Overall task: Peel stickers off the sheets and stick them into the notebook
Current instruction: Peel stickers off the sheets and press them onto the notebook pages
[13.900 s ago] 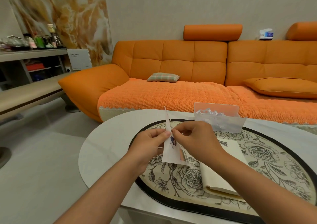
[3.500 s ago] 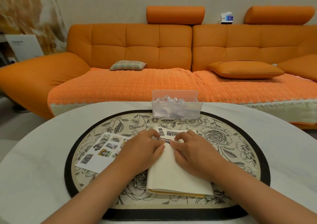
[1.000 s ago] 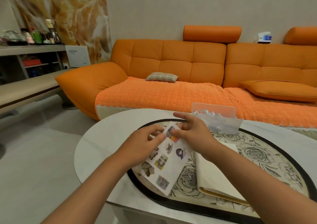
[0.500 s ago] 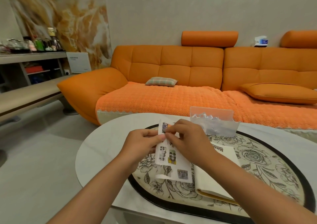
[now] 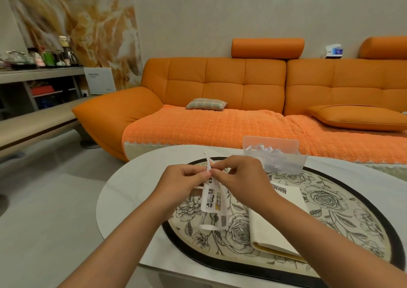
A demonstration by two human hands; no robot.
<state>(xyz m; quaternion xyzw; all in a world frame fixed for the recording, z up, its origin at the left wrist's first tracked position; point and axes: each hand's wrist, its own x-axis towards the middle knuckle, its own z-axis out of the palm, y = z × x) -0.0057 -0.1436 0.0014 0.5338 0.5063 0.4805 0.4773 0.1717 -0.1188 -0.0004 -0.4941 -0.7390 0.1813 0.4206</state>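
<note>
A white sticker sheet (image 5: 213, 204) with small printed stickers hangs upright above the table, its bottom edge curled. My left hand (image 5: 181, 184) pinches its upper edge between thumb and fingers. My right hand (image 5: 240, 180) pinches at the same spot near the sheet's top, fingertips meeting the left hand's. The cream notebook (image 5: 278, 219) lies open on the floral mat to the right, with a dark sticker (image 5: 278, 190) at the top of its page. My right forearm crosses part of the notebook.
A round white table (image 5: 123, 199) carries an oval floral mat (image 5: 343, 208) with a black border. A clear plastic box (image 5: 274, 155) of white scraps stands behind the notebook. An orange sofa (image 5: 220, 102) sits beyond, shelves at the left.
The sheet has turned more edge-on and hangs folded lengthwise. Both hands have closed together at its top edge, slightly higher than half a second ago.
</note>
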